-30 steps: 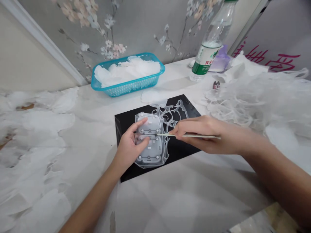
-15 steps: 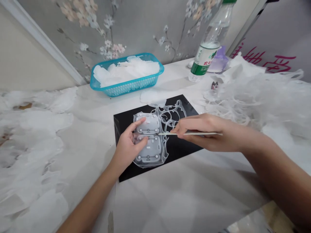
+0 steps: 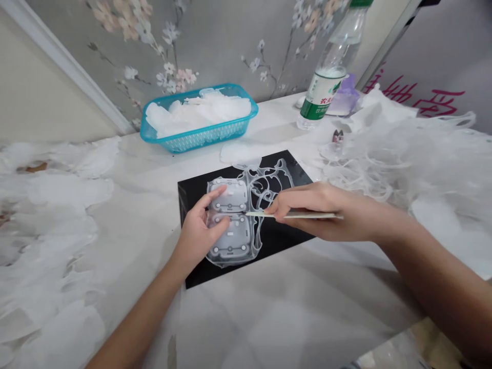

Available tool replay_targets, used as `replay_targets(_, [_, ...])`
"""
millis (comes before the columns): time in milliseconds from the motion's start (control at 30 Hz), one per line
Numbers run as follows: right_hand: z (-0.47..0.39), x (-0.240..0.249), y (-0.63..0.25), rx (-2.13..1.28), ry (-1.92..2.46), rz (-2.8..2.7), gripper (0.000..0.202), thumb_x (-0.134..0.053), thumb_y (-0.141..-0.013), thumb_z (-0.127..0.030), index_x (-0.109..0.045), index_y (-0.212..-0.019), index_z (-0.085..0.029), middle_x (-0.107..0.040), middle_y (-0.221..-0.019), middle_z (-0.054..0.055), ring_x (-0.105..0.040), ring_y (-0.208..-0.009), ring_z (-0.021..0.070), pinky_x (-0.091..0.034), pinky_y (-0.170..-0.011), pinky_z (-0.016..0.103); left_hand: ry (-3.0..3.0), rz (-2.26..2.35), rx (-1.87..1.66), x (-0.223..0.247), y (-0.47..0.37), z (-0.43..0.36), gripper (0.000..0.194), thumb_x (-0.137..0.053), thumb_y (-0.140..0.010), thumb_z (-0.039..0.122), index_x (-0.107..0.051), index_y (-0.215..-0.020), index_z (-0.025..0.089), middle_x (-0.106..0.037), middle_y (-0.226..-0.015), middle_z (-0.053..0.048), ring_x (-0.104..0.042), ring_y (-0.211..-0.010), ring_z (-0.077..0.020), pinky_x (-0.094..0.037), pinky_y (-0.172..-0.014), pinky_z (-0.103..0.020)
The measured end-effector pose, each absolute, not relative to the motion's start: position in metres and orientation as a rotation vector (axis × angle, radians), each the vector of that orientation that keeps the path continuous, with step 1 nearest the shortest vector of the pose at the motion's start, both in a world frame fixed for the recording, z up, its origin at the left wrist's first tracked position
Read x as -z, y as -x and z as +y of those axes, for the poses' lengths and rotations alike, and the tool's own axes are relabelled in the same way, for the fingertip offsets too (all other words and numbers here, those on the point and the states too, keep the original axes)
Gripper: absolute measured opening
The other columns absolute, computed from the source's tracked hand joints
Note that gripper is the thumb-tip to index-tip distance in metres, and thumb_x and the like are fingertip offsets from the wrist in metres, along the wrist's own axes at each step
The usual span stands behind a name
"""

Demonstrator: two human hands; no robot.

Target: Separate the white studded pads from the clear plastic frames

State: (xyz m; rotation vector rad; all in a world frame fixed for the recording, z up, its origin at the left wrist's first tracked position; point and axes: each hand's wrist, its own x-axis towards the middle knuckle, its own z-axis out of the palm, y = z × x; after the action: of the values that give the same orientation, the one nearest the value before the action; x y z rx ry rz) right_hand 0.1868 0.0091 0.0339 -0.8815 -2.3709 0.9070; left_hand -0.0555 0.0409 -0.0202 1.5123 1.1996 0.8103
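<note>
A translucent plastic sheet (image 3: 255,241) with two rounded grey-white panels lies on a black board (image 3: 292,225). My left hand (image 3: 198,233) rests at its left side, thumb and index finger spread. The index finger lies on the upper panel (image 3: 239,192), the thumb on the lower panel (image 3: 239,236). Pinched in my right hand (image 3: 311,210) is a thin, pale, stick-like tool (image 3: 307,216), held nearly level. Its tip meets the right end of the seam between the panels. Curly cut-out strips (image 3: 282,171) spread over the board's upper right.
Behind the board stands a blue basket (image 3: 200,139) full of white translucent pieces. A water bottle (image 3: 325,95) is at the back right, near a small metal clip-like item (image 3: 337,136). Translucent scraps (image 3: 400,159) heap up at right; more pieces (image 3: 49,246) lie at left.
My right hand has shifted slightly left and the tool's rear end has dipped a little. My left hand stays in place on the sheet. The whole view has drifted slightly.
</note>
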Motion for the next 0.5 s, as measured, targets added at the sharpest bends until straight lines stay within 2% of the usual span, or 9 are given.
replay_targets(67, [0.009, -0.034, -0.186, -0.924, 0.843, -2.38, 0.013, -0.041, -0.093, -0.014, -0.052, -0.086, -0.015, -0.058, -0.092, 0.007, -0.054, -0.078, 0.0128, -0.04, -0.07, 0.022, -1.512, 1.234, -0.819, 0.018, 0.055, 0.041, 0.057, -0.061, -0.069, 0.014, -0.052, -0.126, 0.018, -0.053, -0.131, -0.007, -0.054, -0.112, -0.0214, -0.047, -0.089, -0.026])
replay_targets(167, [0.01, -0.036, -0.185, -0.972, 0.796, -2.393, 0.014, -0.042, -0.092, -0.013, -0.052, -0.083, -0.014, -0.058, -0.092, 0.008, -0.054, -0.078, 0.0124, -0.04, -0.069, 0.022, -1.508, 1.289, -0.819, 0.016, 0.054, 0.041, 0.059, -0.059, -0.066, 0.012, -0.053, -0.125, 0.018, -0.056, -0.127, -0.006, -0.06, -0.099, -0.0186, -0.051, -0.072, -0.02])
replay_targets(300, [0.01, -0.038, -0.185, -0.992, 0.828, -2.418, 0.015, -0.041, -0.09, -0.009, -0.052, -0.082, -0.014, -0.058, -0.092, 0.007, -0.055, -0.078, 0.0118, -0.038, -0.068, 0.021, -1.509, 1.317, -0.811, 0.012, 0.054, 0.04, 0.059, -0.055, -0.064, 0.01, -0.055, -0.122, 0.018, -0.059, -0.122, -0.005, -0.061, -0.084, -0.0136, -0.046, -0.055, -0.014])
replay_targets(400, [0.01, -0.037, -0.185, -0.978, 0.831, -2.436, 0.015, -0.042, -0.087, -0.006, -0.051, -0.08, -0.014, -0.057, -0.091, 0.007, -0.055, -0.077, 0.0114, -0.038, -0.067, 0.021, -1.504, 1.334, -0.807, 0.01, 0.053, 0.039, 0.059, -0.054, -0.063, 0.009, -0.057, -0.121, 0.019, -0.061, -0.118, -0.004, -0.06, -0.079, -0.0114, -0.043, -0.051, -0.013])
replay_targets(500, [0.01, -0.036, -0.185, -0.937, 0.836, -2.444, 0.015, -0.042, -0.084, -0.003, -0.051, -0.079, -0.015, -0.057, -0.09, 0.007, -0.055, -0.076, 0.0116, -0.038, -0.066, 0.021, -1.502, 1.332, -0.808, 0.009, 0.052, 0.039, 0.058, -0.053, -0.063, 0.009, -0.057, -0.12, 0.019, -0.061, -0.118, -0.003, -0.06, -0.084, -0.0121, -0.044, -0.052, -0.012])
